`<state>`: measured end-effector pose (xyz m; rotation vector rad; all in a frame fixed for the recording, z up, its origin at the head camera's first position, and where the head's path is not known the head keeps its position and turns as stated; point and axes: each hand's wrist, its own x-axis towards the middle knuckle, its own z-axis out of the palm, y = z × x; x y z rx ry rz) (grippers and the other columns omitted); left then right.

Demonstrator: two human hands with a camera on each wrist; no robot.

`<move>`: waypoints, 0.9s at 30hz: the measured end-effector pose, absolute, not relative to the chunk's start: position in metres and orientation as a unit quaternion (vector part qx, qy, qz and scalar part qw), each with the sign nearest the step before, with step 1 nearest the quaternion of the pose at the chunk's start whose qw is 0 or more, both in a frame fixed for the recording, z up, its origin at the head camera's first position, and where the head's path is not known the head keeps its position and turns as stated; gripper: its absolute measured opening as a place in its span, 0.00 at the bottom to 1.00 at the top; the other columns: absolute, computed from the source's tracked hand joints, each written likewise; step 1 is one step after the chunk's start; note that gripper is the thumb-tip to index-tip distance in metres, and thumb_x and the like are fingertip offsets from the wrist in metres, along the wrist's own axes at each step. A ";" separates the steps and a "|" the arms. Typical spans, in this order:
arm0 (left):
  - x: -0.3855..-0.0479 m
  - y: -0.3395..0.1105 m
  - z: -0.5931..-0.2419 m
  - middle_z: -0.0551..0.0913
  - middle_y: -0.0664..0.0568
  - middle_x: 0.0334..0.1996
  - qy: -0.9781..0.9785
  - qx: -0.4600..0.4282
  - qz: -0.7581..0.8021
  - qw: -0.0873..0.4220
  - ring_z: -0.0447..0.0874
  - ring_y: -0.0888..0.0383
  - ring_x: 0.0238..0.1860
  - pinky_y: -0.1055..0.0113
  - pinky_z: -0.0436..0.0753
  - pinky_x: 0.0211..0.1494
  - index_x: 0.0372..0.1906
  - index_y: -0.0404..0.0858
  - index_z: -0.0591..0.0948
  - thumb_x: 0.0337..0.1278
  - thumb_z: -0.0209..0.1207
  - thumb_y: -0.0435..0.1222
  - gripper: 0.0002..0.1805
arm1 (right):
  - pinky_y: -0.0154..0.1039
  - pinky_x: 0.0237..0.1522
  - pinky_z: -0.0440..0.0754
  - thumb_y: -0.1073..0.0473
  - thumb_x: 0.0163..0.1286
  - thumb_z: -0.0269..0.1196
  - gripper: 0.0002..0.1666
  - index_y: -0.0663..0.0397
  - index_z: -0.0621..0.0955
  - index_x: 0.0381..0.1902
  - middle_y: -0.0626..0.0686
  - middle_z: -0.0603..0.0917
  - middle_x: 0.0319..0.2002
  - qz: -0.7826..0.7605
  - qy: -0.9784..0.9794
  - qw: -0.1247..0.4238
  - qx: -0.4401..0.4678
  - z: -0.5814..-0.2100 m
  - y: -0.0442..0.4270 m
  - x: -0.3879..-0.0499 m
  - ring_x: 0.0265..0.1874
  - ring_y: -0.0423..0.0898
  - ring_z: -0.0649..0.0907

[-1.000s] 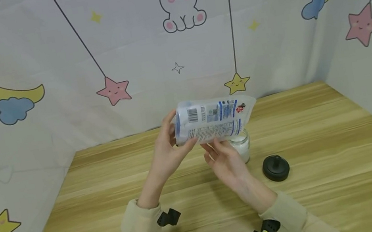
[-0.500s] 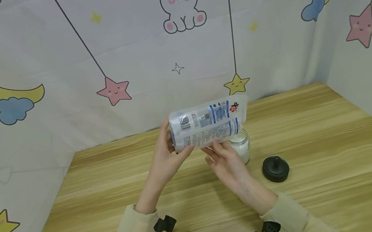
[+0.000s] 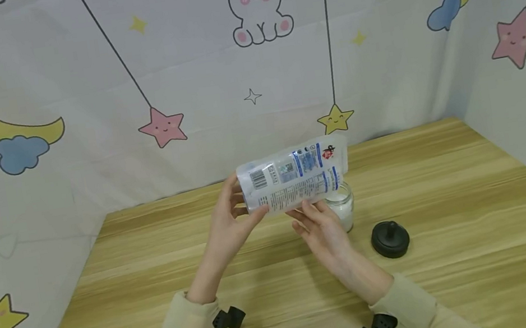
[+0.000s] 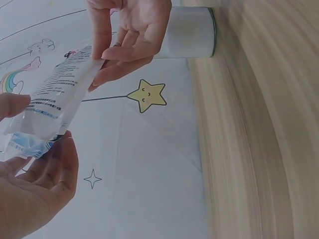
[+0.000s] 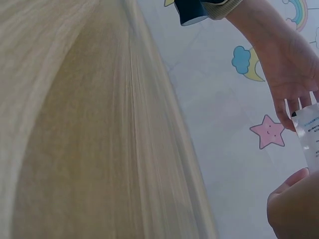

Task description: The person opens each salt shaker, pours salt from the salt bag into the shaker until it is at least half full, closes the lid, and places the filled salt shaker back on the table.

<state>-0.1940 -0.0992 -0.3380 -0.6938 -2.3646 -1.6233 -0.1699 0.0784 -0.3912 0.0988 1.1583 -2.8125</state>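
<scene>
A white plastic bag [image 3: 290,177] with blue print and a barcode is held in the air, tilted, its right end higher in the head view. My left hand [image 3: 224,229] grips its left end, thumb in front and fingers behind. My right hand [image 3: 327,236] pinches its lower edge near the right end; the left wrist view shows those fingertips at the bag [image 4: 62,92]. Behind the right hand stands a glass jar [image 3: 345,213] of white contents, its open mouth partly covered by the bag. In the right wrist view the bag [image 5: 310,132] is cut off.
A round black lid [image 3: 390,239] with a knob lies on the wooden table [image 3: 452,203], right of the jar. A white cloth backdrop [image 3: 208,70] with cartoon prints hangs behind the table and along its sides.
The bag has shifted left and its left end has dropped, so it tilts more. My left hand has moved left and down with it; the right hand has barely moved.
</scene>
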 end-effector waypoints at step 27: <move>-0.201 -0.108 -0.330 0.81 0.41 0.48 -0.794 -0.219 -0.560 0.092 0.80 0.59 0.40 0.71 0.81 0.41 0.60 0.38 0.74 0.62 0.60 0.33 0.22 | 0.35 0.49 0.76 0.61 0.76 0.48 0.12 0.37 0.75 0.48 0.37 0.85 0.38 -0.888 0.458 0.038 0.037 -0.393 0.079 -0.170 0.43 0.38 0.82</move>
